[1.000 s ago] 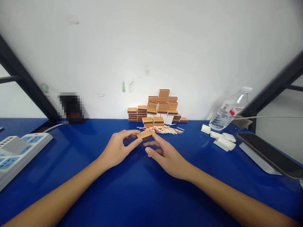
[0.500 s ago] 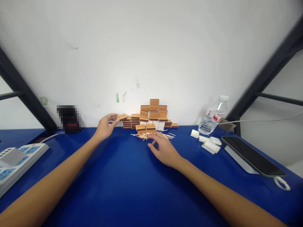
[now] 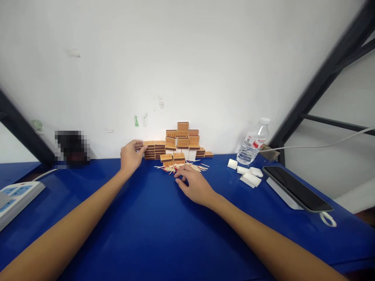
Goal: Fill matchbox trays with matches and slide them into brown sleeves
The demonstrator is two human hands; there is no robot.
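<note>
My left hand [image 3: 133, 155] has thumb and fingers closed on a matchbox [image 3: 149, 143] that lies level on top of the leftmost stack. Right of that stack stands a second stack of matchboxes [image 3: 159, 150], and beyond it a stepped pile of matchboxes [image 3: 183, 133] rises against the wall. Loose matches [image 3: 172, 168] with red heads are spread in front of the pile. My right hand [image 3: 195, 183] hovers or rests at their near edge, fingers curved and apart, with nothing visible in it.
To the right are several white pieces [image 3: 250, 179], a water bottle [image 3: 252, 142], and a phone [image 3: 297, 188] on a white stand. A white cable crosses behind the phone. A power strip [image 3: 22, 199] lies at the left on the blue table [image 3: 140, 234]. A white wall stands behind.
My left hand has lowered the matchbox from a tilted hold onto the leftmost stack, where it now lies level. My right hand stays by the matches. The whole view has shifted slightly.
</note>
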